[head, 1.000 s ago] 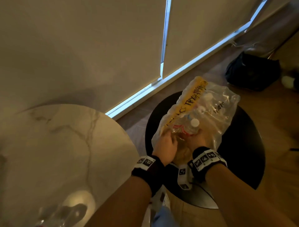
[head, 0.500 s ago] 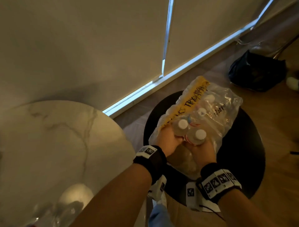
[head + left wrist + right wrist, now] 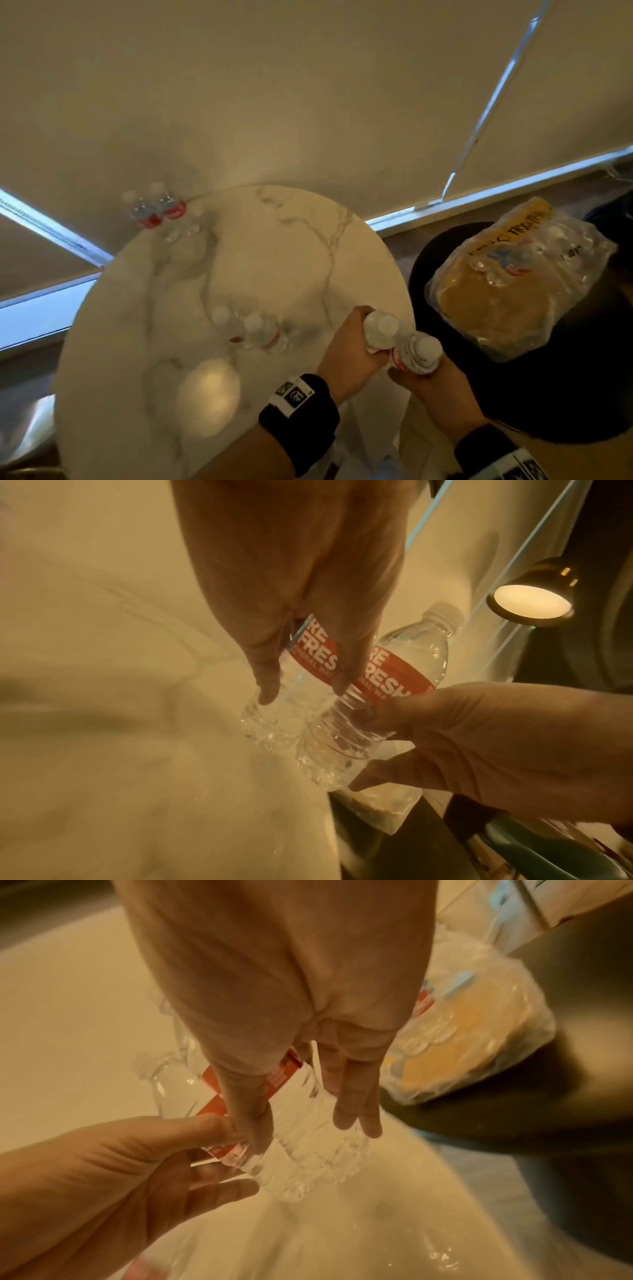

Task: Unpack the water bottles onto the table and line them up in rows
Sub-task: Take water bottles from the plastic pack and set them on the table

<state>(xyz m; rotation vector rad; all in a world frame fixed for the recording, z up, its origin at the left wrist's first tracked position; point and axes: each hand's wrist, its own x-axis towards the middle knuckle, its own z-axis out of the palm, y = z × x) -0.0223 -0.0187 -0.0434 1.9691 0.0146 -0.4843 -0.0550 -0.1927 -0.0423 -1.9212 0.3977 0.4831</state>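
— Moved since a second ago? Both hands out of the plastic pack [image 3: 520, 277], each now carrying a bottle, over the right edge of the round marble worktop [image 3: 239, 274].

— Room at that edge? Plenty of bare marble mid-frame; dark round stool [image 3: 565, 394] just beside the rim at right, pack lying on it, well apart from the hands.

— Pose of the hands? Left hand [image 3: 349, 353] wrapped round the left bottle [image 3: 380, 330], fingers [image 3: 267, 669] curled over the red label. Right hand [image 3: 431, 380] clamped on the right bottle [image 3: 423, 353], thumb and fingers [image 3: 356, 1104] closed round the ribbed lower body. Side by side, bottles touching at the labels.

— Look of the bottles? Clear, ribbed plastic, white caps, red band lettered "FRESH". Held roughly upright, bases above the marble; contact with the surface not discernible.

— Others already out? Pair of bottles [image 3: 253, 330] standing lower centre, just left of the hands; second pair [image 3: 154, 209] at the far rim, upper left. More bottles inside the pack, blurred.
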